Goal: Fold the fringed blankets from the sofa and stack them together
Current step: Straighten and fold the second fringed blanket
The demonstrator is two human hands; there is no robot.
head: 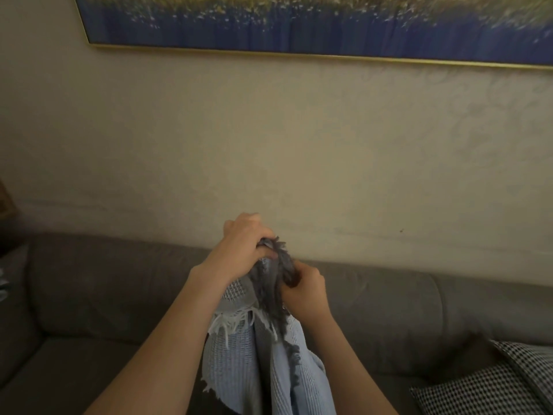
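**Head view.** I hold a pale blue waffle-knit blanket (pixel 236 363) raised in front of the grey-brown fabric sofa (pixel 89 295). Its lower part hangs out of frame. My left hand (pixel 245 238) is clamped on the bunched top of the cloth, fingers curled round the dark grey fringe (pixel 281 283). My right hand (pixel 305 290), just below and beside it, grips the same gathered fringe. The two hands nearly touch. A short white fringe (pixel 236 322) shows lower down, so the layers appear twisted over one another.

**Step in hand, as I judge it:** finding the edge before any fold is made. To do it well, I should keep one hand fixed on a corner. The other hand should run along the fringed edge to the opposite corner until the edge is taut and the cloth hangs flat. Loose tassels may snag between fingers.

A black-and-white checked cushion (pixel 493 387) lies at the right. No folded stack is in view.
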